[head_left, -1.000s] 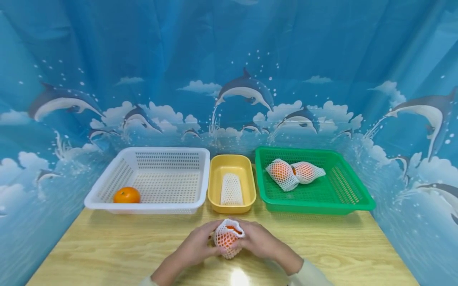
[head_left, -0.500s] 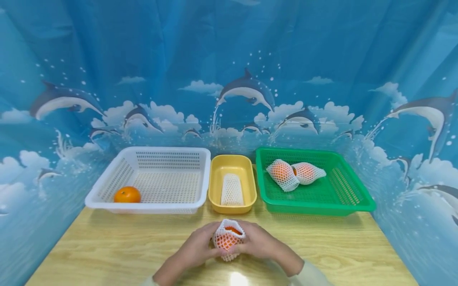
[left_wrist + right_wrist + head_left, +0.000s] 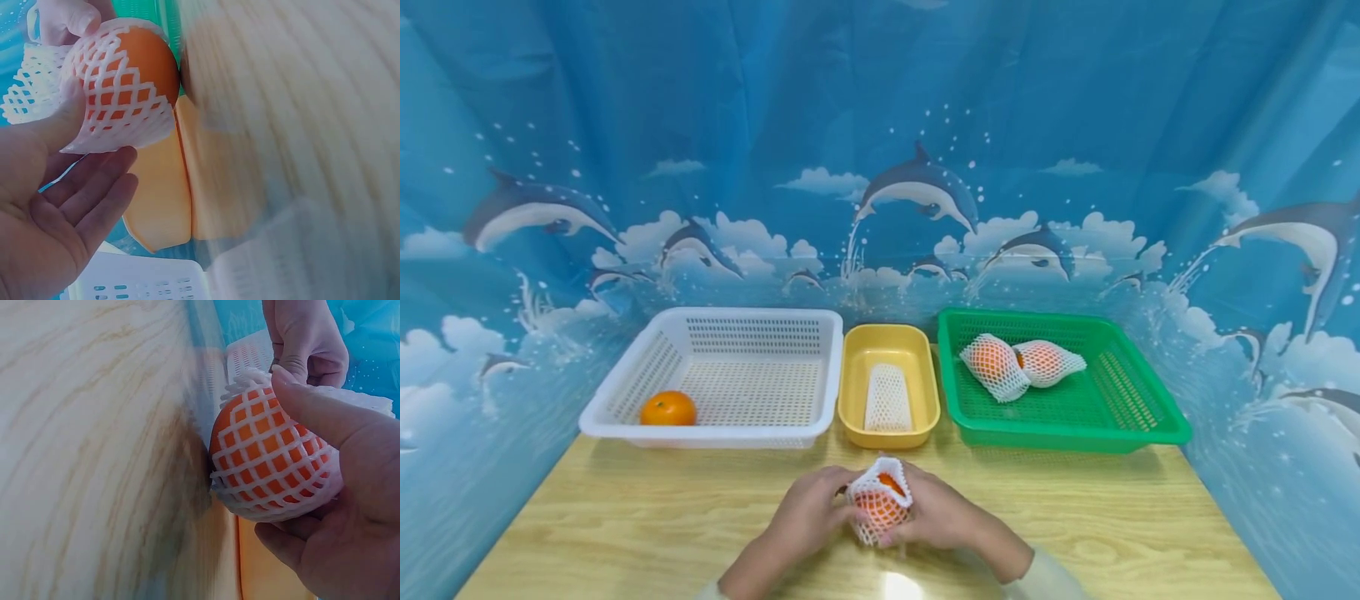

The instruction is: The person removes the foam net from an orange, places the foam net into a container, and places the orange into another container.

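Observation:
Just above the tabletop, an orange (image 3: 150,59) sits inside a white foam net sleeve (image 3: 874,477), between both hands. In the head view my left hand (image 3: 811,510) is at its left side; the left wrist view shows the thumb on the netting and the fingers behind and below it. My right hand (image 3: 936,510) grips the netted fruit from the right, with the thumb over the net in the right wrist view. Bare orange peel shows at one end of the sleeve in the left wrist view, and loose netting extends past the other end.
A white basket (image 3: 752,432) at the left holds one bare orange (image 3: 668,408). In the middle, a yellow tray (image 3: 852,408) contains flat foam netting (image 3: 888,398). Two netted oranges (image 3: 990,362) lie in the green basket (image 3: 1067,435) at the right. Wooden table (image 3: 625,517) lies in front.
The netted orange has turned slightly between the hands, and the sleeve's opening has tilted. My left hand has shifted a little at the fruit's side. The baskets and tray stay put.

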`<act>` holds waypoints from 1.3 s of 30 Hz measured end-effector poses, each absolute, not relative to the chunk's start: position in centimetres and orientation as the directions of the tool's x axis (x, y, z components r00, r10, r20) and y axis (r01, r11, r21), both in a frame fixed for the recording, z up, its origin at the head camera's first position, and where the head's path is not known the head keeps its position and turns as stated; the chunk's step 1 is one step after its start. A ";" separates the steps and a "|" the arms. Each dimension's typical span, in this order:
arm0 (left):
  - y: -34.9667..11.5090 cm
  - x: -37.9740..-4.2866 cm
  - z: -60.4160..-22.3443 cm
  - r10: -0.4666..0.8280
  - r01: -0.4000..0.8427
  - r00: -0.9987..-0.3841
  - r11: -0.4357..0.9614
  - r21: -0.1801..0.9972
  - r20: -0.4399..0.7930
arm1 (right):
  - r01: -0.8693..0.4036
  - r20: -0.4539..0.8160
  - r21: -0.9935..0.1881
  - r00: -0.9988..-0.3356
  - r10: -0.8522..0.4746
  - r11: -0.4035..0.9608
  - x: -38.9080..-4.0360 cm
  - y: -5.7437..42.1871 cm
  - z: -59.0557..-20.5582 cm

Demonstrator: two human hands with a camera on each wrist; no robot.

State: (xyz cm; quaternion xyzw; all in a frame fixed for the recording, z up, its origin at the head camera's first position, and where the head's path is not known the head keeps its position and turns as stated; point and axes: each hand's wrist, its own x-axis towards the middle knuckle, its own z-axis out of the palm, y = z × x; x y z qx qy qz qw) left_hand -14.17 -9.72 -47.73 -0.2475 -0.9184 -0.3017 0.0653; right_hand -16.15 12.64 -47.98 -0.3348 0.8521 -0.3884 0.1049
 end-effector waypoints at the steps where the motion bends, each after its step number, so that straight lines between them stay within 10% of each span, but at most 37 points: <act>1: -9.7 -14.2 -47.7 0.413 0.498 -0.867 0.700 0.511 0.279 | -0.494 0.088 -0.733 -0.751 -0.654 0.468 -16.2 12.7 -48.0; 39: -8.7 -14.3 -48.3 0.476 0.480 -0.861 0.649 0.590 0.178 | -0.514 0.096 -0.673 -0.773 -0.626 0.531 -16.3 14.1 -46.5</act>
